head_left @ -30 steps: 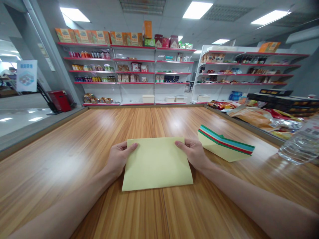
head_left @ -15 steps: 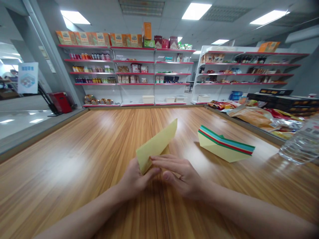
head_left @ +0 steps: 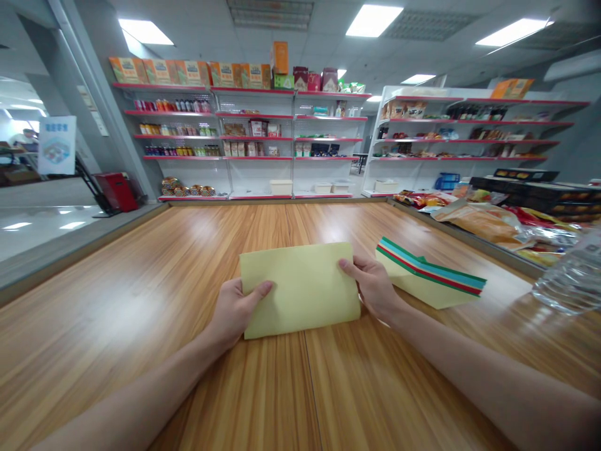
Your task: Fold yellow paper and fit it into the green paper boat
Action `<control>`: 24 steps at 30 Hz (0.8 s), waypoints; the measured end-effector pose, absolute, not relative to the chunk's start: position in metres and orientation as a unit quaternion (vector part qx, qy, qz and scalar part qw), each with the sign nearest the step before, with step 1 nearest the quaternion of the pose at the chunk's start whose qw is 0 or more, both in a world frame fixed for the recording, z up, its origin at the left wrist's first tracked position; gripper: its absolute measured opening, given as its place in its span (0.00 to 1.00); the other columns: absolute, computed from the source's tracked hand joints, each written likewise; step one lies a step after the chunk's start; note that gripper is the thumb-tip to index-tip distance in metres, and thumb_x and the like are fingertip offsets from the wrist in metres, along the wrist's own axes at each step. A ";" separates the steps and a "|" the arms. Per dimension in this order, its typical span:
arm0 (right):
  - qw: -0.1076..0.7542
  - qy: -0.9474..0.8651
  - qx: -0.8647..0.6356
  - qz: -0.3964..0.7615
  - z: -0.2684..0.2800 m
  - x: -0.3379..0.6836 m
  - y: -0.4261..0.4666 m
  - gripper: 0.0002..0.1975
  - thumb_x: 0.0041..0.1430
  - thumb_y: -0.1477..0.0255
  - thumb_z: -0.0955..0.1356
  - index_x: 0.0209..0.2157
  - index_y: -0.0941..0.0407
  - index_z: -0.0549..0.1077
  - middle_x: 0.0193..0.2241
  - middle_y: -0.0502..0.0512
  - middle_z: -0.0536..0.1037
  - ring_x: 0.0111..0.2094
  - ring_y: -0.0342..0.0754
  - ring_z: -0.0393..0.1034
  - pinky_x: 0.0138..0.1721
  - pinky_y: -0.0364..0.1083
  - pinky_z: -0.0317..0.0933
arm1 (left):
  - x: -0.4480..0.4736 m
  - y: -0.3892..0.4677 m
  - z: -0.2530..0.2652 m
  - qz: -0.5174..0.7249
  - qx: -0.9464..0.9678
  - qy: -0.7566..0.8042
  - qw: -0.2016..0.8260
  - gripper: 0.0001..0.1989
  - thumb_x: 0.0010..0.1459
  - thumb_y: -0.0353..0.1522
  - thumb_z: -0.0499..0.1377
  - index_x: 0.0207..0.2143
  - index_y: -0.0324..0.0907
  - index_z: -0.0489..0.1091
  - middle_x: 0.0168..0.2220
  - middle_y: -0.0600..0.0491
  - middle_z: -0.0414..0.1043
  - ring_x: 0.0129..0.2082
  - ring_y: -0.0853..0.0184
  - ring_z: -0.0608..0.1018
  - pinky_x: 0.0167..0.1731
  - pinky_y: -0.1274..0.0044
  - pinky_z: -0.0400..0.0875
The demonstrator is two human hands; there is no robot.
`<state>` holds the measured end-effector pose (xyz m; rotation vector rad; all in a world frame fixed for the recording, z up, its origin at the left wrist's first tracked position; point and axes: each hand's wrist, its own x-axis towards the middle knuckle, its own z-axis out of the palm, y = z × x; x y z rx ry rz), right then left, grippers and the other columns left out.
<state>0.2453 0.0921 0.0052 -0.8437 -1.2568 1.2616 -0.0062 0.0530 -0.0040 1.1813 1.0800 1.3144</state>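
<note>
Held up above the wooden table point(head_left: 188, 263) is a pale yellow sheet of paper point(head_left: 300, 291), its broad face turned towards me. My left hand point(head_left: 239, 307) grips its left edge, thumb in front and fingers hidden behind. At the right edge, my right hand point(head_left: 373, 285) pinches the paper the same way near the upper corner. Beyond my right hand lies a folded paper boat point(head_left: 432, 282), pale yellow below with green, blue, white and red stripes along its upper rim. My right hand overlaps its left end in view; I cannot tell whether they touch.
A clear plastic bottle point(head_left: 570, 275) is at the table's right side. Snack packets point(head_left: 479, 222) and dark boxes point(head_left: 530, 194) are piled past the right edge. Stocked shelves point(head_left: 258, 116) line the back, and a red box point(head_left: 116, 191) stands on the floor at left.
The yellow paper has turned from slanted and edge-on to broad and facing me. My right hand has moved right, from near my left hand to the paper's right edge.
</note>
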 end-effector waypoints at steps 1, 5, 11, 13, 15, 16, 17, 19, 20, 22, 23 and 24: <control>0.566 -0.527 -0.365 0.518 0.004 0.244 0.091 0.18 0.48 0.61 0.71 0.38 0.59 0.76 0.31 0.56 0.79 0.30 0.49 0.73 0.31 0.47 0.67 | -0.006 0.053 -0.004 0.544 0.490 0.454 0.508 0.19 0.45 0.40 0.65 0.34 0.32 0.74 0.33 0.43 0.77 0.27 0.60 0.78 0.26 0.73 0.73; 0.598 -0.518 -0.394 0.467 -0.002 0.241 0.089 0.14 0.47 0.62 0.72 0.33 0.57 0.77 0.27 0.54 0.79 0.27 0.49 0.72 0.26 0.45 0.66 | -0.005 0.055 -0.005 0.540 0.470 0.466 0.520 0.18 0.44 0.39 0.66 0.32 0.33 0.74 0.30 0.45 0.77 0.23 0.63 0.77 0.22 0.75 0.72; 0.598 -0.505 -0.398 0.478 0.000 0.241 0.087 0.15 0.46 0.61 0.72 0.33 0.57 0.77 0.29 0.55 0.79 0.28 0.51 0.73 0.28 0.47 0.69 | -0.007 0.058 -0.007 0.538 0.439 0.418 0.586 0.18 0.40 0.39 0.68 0.30 0.34 0.74 0.27 0.45 0.77 0.24 0.61 0.78 0.25 0.72 0.73; 0.595 -0.499 -0.402 0.485 0.001 0.241 0.086 0.16 0.46 0.61 0.72 0.33 0.57 0.77 0.29 0.56 0.79 0.28 0.51 0.73 0.29 0.48 0.69 | -0.007 0.058 -0.007 0.534 0.437 0.411 0.595 0.18 0.40 0.39 0.68 0.30 0.34 0.74 0.28 0.45 0.77 0.25 0.61 0.78 0.26 0.72 0.73; 0.595 -0.494 -0.406 0.487 0.001 0.242 0.085 0.16 0.45 0.61 0.73 0.32 0.57 0.77 0.28 0.55 0.79 0.28 0.51 0.73 0.28 0.47 0.69 | -0.008 0.058 -0.008 0.531 0.438 0.409 0.599 0.18 0.40 0.39 0.68 0.30 0.33 0.74 0.28 0.44 0.77 0.25 0.61 0.78 0.26 0.72 0.73; 0.596 -0.492 -0.407 0.486 0.001 0.242 0.085 0.15 0.45 0.61 0.73 0.32 0.57 0.77 0.28 0.55 0.79 0.27 0.51 0.73 0.28 0.47 0.69 | -0.008 0.058 -0.008 0.530 0.439 0.410 0.600 0.18 0.41 0.39 0.68 0.30 0.33 0.74 0.28 0.44 0.77 0.25 0.61 0.78 0.26 0.72 0.73; 0.598 -0.492 -0.407 0.485 0.001 0.242 0.085 0.15 0.45 0.61 0.73 0.31 0.57 0.77 0.27 0.55 0.79 0.27 0.50 0.73 0.27 0.46 0.69 | -0.008 0.059 -0.008 0.529 0.439 0.411 0.599 0.18 0.41 0.39 0.68 0.30 0.33 0.74 0.28 0.44 0.77 0.25 0.61 0.78 0.26 0.72 0.73; 0.601 -0.494 -0.404 0.481 0.000 0.242 0.085 0.14 0.45 0.61 0.73 0.30 0.57 0.77 0.27 0.54 0.79 0.26 0.49 0.73 0.27 0.45 0.68 | -0.008 0.059 -0.008 0.528 0.441 0.413 0.597 0.17 0.42 0.39 0.67 0.30 0.33 0.74 0.28 0.44 0.77 0.24 0.61 0.78 0.25 0.73 0.73; 0.601 -0.497 -0.404 0.479 0.000 0.242 0.085 0.14 0.46 0.61 0.73 0.30 0.57 0.77 0.27 0.54 0.79 0.26 0.49 0.73 0.27 0.45 0.68 | -0.008 0.059 -0.008 0.530 0.441 0.415 0.594 0.17 0.42 0.39 0.67 0.30 0.33 0.74 0.27 0.45 0.77 0.24 0.62 0.78 0.25 0.73 0.73; 0.600 -0.502 -0.406 0.472 -0.001 0.242 0.085 0.14 0.46 0.61 0.72 0.30 0.57 0.77 0.27 0.55 0.79 0.26 0.49 0.73 0.26 0.45 0.67 | -0.007 0.059 -0.008 0.533 0.439 0.419 0.590 0.17 0.42 0.39 0.67 0.30 0.33 0.74 0.27 0.45 0.77 0.23 0.63 0.78 0.24 0.73 0.73; 0.600 -0.504 -0.408 0.468 -0.001 0.241 0.084 0.14 0.46 0.61 0.72 0.31 0.57 0.77 0.27 0.55 0.79 0.26 0.49 0.72 0.26 0.45 0.67 | -0.007 0.058 -0.007 0.535 0.437 0.422 0.587 0.17 0.42 0.39 0.68 0.30 0.33 0.74 0.26 0.45 0.77 0.23 0.63 0.77 0.24 0.73 0.73; 0.602 -0.505 -0.410 0.463 -0.001 0.241 0.084 0.15 0.46 0.61 0.72 0.31 0.57 0.77 0.27 0.55 0.79 0.26 0.49 0.72 0.26 0.45 0.67 | -0.007 0.058 -0.007 0.537 0.435 0.425 0.584 0.18 0.41 0.39 0.68 0.29 0.33 0.74 0.26 0.45 0.77 0.23 0.63 0.77 0.24 0.73 0.73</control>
